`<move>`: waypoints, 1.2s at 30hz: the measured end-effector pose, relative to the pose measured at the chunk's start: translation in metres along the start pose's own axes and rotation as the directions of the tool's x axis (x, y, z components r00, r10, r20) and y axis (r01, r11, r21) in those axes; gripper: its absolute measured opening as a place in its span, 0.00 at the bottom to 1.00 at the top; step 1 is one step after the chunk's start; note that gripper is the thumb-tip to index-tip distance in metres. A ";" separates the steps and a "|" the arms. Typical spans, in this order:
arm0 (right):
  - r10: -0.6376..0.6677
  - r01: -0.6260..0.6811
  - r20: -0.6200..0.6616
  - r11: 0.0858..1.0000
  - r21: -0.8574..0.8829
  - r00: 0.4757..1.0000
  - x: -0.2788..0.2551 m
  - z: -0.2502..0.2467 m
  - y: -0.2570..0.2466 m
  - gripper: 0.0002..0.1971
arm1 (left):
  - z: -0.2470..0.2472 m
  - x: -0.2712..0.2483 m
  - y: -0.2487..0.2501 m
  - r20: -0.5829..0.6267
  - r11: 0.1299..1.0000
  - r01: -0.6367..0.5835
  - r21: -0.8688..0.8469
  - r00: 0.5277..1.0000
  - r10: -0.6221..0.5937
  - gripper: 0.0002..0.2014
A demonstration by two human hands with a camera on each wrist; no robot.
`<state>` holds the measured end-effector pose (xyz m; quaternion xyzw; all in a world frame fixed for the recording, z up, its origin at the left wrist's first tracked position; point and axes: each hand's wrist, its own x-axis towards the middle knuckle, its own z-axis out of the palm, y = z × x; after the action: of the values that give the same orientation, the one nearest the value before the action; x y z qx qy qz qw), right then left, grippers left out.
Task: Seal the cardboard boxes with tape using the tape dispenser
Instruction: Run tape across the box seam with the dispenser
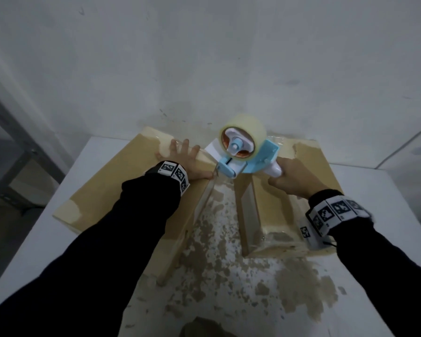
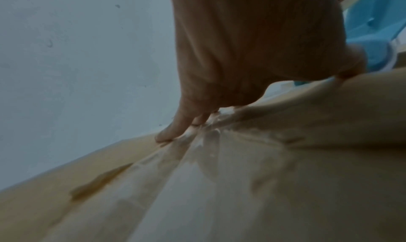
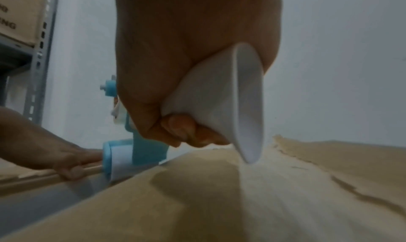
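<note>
A brown cardboard box lies on the white table (image 1: 374, 190), its two top flaps standing apart over a gap. My left hand (image 1: 182, 159) presses flat with spread fingers (image 2: 175, 131) on the left flap (image 1: 122, 181), close to its inner edge. My right hand (image 1: 289, 181) grips the white handle (image 3: 219, 106) of the blue tape dispenser (image 1: 243, 152), which carries a roll of clear tape. The dispenser's front roller (image 3: 123, 160) sits at the far end of the gap, next to my left thumb. Below my right hand lies the right flap (image 1: 309, 171), its surface torn.
The table stands against a grey wall (image 1: 204, 57). A scuffed, peeled surface (image 1: 219, 239) shows in the gap between the flaps. A metal shelf (image 3: 35, 63) with a carton (image 3: 17, 14) stands off to the left.
</note>
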<state>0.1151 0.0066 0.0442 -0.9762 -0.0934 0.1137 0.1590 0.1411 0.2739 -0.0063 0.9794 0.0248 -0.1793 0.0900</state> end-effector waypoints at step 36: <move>-0.025 0.035 0.040 0.960 -0.277 0.999 0.041 0.016 -0.057 0.05 | -0.002 -0.017 -0.080 0.003 0.980 0.162 -0.112 0.987 -0.162 0.60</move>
<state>0.1419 0.0731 0.0401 -0.9851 -0.1263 0.1149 0.0207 0.1189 0.3526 -0.0119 0.9681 0.1148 -0.1813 0.1297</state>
